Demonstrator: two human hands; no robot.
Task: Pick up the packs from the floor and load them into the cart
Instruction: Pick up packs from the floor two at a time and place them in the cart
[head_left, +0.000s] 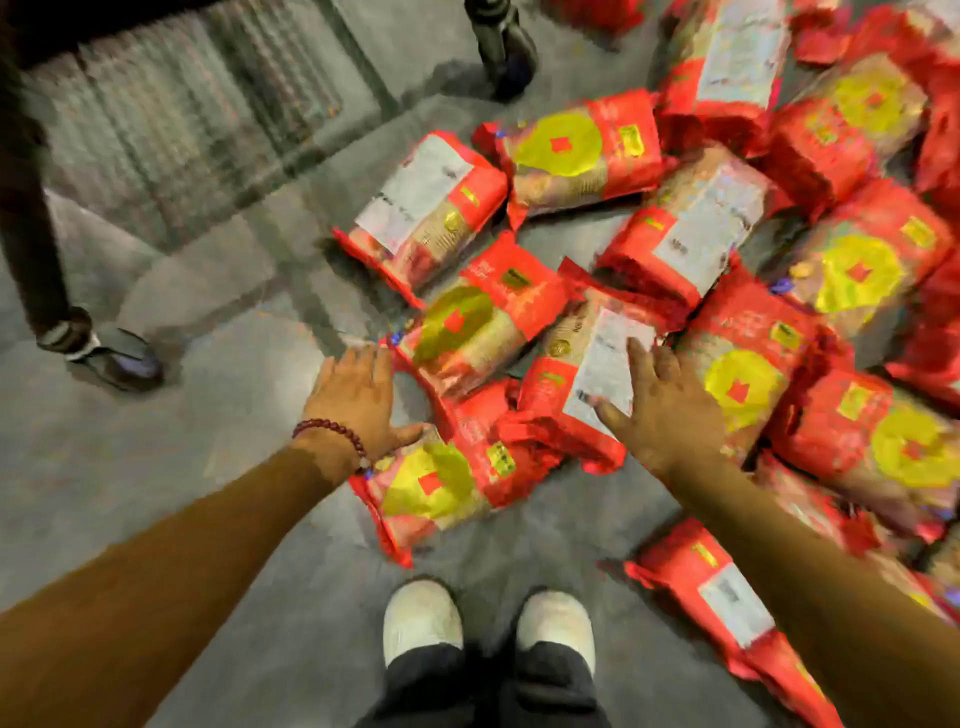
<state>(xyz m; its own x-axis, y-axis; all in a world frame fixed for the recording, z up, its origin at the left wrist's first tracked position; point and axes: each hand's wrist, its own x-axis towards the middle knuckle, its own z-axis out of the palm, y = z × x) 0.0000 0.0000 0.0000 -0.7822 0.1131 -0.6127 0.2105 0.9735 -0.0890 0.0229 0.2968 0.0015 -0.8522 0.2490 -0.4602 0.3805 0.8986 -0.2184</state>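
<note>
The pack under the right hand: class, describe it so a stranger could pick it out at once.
Start at the white shoes and look up to the right hand. Its fingers lie over the pack there. Unlike the yellow-circle neighbours either side, it shows a white label.

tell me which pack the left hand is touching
The pack nearest the white shoes, yellow circle facing up. The left hand's thumb rests on its top edge; the other yellow-circle packs lie farther off, out of its touch.
</note>
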